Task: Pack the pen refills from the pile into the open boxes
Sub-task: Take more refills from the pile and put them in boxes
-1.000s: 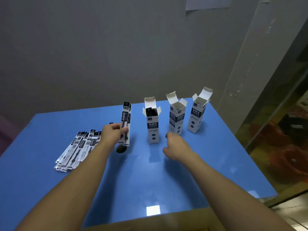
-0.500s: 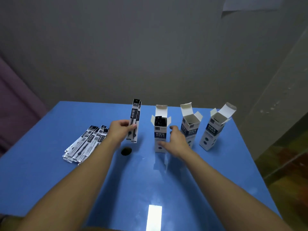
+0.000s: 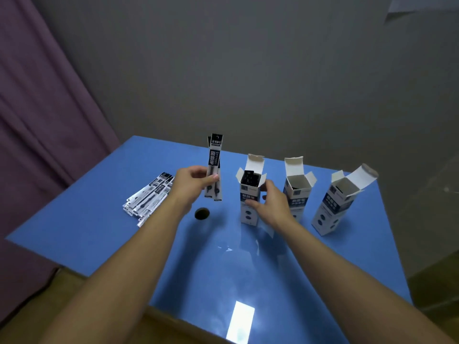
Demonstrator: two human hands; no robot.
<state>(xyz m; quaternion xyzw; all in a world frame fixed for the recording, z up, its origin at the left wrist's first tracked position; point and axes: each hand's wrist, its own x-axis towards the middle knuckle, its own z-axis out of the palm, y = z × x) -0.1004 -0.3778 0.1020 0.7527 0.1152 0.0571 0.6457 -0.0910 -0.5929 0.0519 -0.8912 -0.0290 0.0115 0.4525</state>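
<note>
Cardboard first box (image 3: 250,192) stands gripped by the right hand (image 3: 269,203) — just right of the refill packets (image 3: 214,167), held upright, long axis vertical, pinched in the left hand (image 3: 192,182); pile (image 3: 149,196) further left.

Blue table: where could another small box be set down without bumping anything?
The blue table is bare along its near edge, in front of the three white open cardboard boxes. It is also bare at the far left corner, behind the pile of packaged pen refills. Crowded: between the left hand and the right hand.
</note>
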